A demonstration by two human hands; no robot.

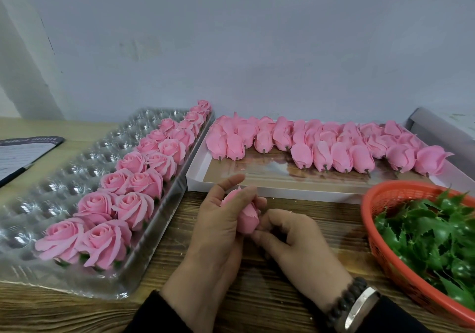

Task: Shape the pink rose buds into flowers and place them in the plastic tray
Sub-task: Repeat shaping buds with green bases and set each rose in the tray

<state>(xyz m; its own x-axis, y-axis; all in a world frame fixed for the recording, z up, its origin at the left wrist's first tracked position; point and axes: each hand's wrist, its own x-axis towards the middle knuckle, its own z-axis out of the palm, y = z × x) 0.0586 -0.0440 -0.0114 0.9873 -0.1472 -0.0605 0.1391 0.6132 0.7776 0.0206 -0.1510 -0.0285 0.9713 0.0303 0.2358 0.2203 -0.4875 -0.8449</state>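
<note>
one pink rose bud (247, 217) sits between both hands just in front of the white box (257, 185) — left hand (218, 227) has fingers curled round its petals, right hand (295, 240) pinches its base end with curled fingers. left of the box the clear plastic tray (77, 163) carries about 19 opened roses (144, 181) in two rows along its right edge, the cups further left bare; the box itself holds roughly 25–30 unshaped buds (321, 142) along its far side, near strip bare. one orange basket (390, 229) of green leaves (437, 235) touches the box's right front corner, cut by the frame edge.
</note>
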